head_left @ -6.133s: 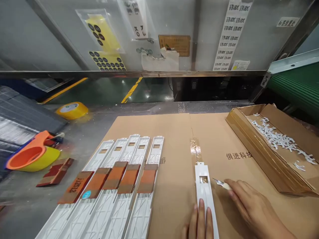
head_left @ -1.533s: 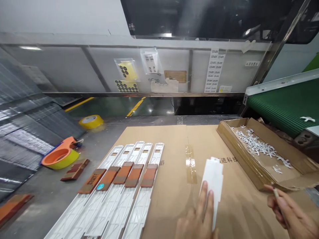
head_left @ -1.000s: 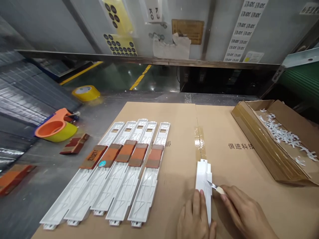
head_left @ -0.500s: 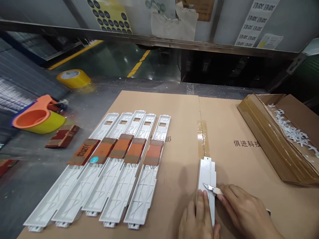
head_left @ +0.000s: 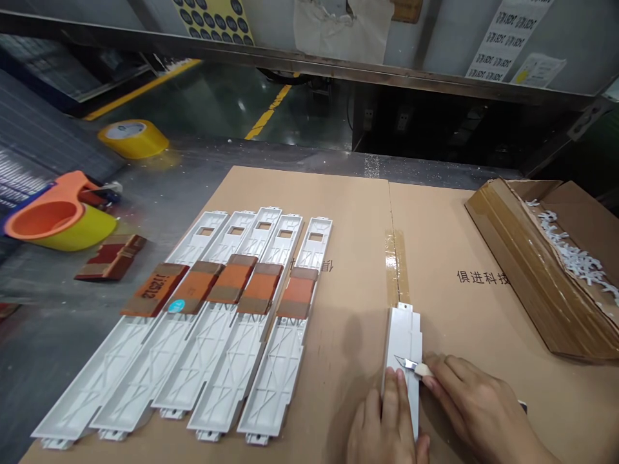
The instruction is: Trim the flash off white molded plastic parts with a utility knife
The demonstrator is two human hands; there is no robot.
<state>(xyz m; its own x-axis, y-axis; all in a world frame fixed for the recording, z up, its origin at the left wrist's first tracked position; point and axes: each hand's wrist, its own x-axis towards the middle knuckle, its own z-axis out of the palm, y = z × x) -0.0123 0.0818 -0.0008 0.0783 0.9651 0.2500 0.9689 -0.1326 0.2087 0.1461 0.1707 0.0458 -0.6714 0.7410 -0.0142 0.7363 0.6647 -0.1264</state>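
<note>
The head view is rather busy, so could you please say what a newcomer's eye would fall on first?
Probably the five white plastic strips side by side on the left of the cardboard, each with an orange-brown block across it. Next, at lower right, the right hand holds a craft knife over another white strip under the left hand.

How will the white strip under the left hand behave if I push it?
The white strip is probably stiff, since it looks straight and moulded. It would likely slide rather than tip, lying low on the cardboard. Its slim body suggests little weight.
</note>
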